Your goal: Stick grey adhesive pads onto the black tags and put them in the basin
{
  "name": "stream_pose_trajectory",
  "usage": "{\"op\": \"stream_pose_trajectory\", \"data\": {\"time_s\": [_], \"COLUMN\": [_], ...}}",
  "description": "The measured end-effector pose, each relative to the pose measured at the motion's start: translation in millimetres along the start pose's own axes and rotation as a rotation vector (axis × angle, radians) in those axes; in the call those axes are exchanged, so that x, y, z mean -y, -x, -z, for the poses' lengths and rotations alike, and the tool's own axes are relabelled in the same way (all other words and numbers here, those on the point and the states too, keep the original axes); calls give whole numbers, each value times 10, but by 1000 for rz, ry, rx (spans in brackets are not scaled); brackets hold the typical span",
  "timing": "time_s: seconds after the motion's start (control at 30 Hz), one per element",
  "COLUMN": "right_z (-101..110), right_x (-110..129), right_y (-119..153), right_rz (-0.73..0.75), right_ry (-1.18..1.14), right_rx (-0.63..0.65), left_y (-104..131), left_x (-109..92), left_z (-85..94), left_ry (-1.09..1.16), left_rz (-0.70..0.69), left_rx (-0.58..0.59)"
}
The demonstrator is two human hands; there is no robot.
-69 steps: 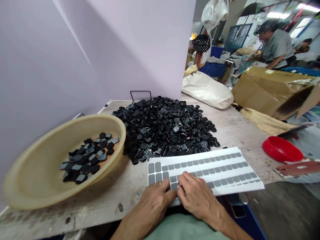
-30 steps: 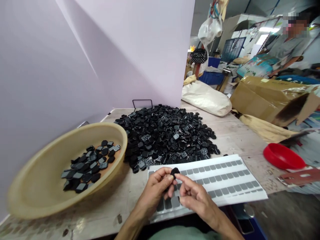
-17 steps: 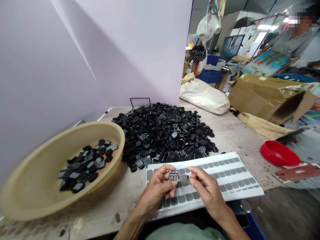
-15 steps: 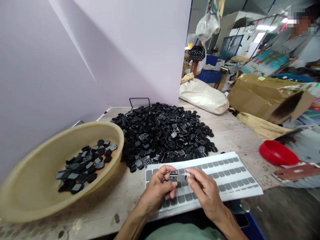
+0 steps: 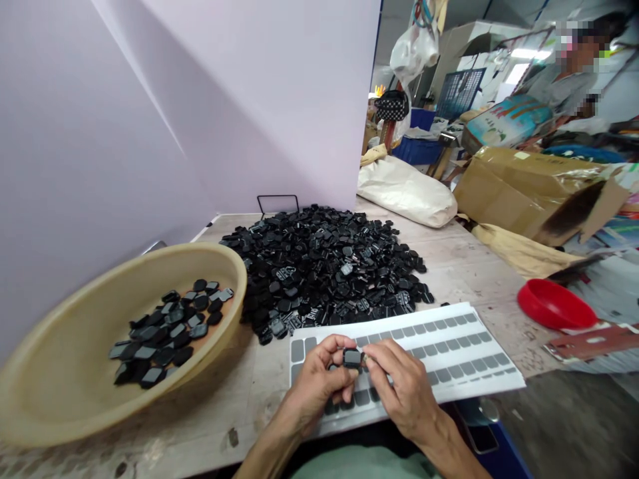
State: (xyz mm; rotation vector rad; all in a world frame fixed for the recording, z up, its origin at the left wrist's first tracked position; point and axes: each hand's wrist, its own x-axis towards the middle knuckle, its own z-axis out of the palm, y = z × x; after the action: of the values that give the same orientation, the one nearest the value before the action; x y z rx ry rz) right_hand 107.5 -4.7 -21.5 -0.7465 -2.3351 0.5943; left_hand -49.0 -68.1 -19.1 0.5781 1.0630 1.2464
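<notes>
Both forearms reach in from the near edge and slant toward each other, so the hands meet above the sheet [image 5: 449, 334]. The left hand [image 5: 322, 379] grips a dark piece [image 5: 352, 358] between its thumb and forefinger, the other fingers curled underneath. The piece's grey face is turned up toward the wearer. The right hand [image 5: 402, 379] is bent in a pinch, thumb and forefinger drawn together at the piece's right edge; I cannot tell whether they clasp the piece itself or something small beside it. Wrists are slightly bent, and the fingertips of the two hands are close together, the piece between them.

Under the hands lies the sheet with its rows of grey stickers [image 5: 444, 375]; the hands cover part of those rows. Just beyond the sheet, a broad heap [image 5: 329, 266] of similar pieces spreads over the tabletop [image 5: 234, 399], with a wire stand [image 5: 277, 195] behind it and a wall [image 5: 279, 100] farther off. To the left of the left hand, a basin [image 5: 84, 359] sits tilted, more pieces inside. Well to the right of the right hand is a red bowl [image 5: 554, 308]. Beyond it, farther from the hands, are a box [image 5: 524, 193], a white sack [image 5: 409, 189] and another person [image 5: 564, 83].
</notes>
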Motion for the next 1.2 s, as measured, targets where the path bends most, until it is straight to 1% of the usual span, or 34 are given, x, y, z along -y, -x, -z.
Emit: {"op": "stream_pose_trajectory", "data": {"time_s": [0.17, 0.3, 0.47, 0.63, 0.77, 1.0, 1.1, 1.2], "right_z": [-4, -33, -64, -74, -84, -86, -91, -107], "right_x": [4, 5, -6, 0, 8, 27, 61, 92], "right_y": [1, -2, -12, 3, 15, 7, 2, -3], "right_rz": [0, -31, -43, -45, -52, -68, -55, -48], "right_ry": [1, -6, -24, -18, -10, 34, 57, 75], "right_rx": [17, 33, 27, 36, 67, 107, 113, 130], "left_y": [-7, -18, -12, -11, -14, 14, -5, -43], "left_x": [10, 29, 27, 43, 63, 33, 83, 147], "left_z": [1, 2, -3, 5, 12, 1, 1, 21], "left_ry": [-8, -23, -46, -34, -28, -33, -57, -127], "left_rz": [-15, -19, -13, -7, 1, 1, -8, -16], "left_rx": [-23, -25, -51, -46, -50, -70, -68, -75]}}
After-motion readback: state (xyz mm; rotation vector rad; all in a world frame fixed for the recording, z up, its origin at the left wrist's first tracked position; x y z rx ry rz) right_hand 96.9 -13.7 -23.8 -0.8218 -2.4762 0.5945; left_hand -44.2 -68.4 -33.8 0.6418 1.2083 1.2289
